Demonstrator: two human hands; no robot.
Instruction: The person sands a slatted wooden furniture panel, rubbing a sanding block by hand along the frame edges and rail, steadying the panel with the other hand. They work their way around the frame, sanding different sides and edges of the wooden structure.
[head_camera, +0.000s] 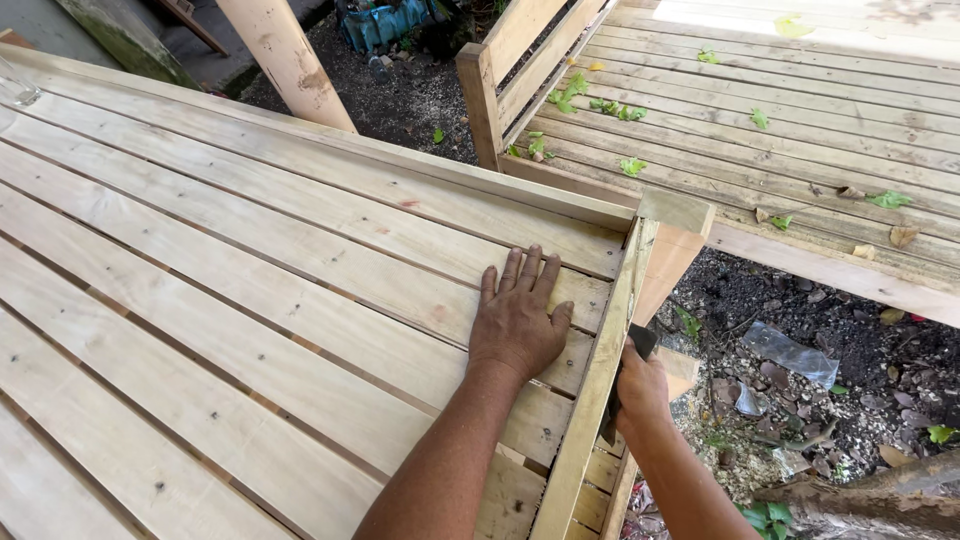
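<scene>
**Hands at the edge of a slatted frame**

The left hand (516, 320) lay flat and open on the slats (300, 270), fingers spread, palm down, holding nothing. The right hand (640, 385) was closed around a dark tool (640, 342) pressed against the outer face of the side rail (598, 380), just beyond the left hand. What kind of tool could not be told. A second frame (760, 130) strewn with leaves stood beyond, and gravel (800, 330) lay between
</scene>
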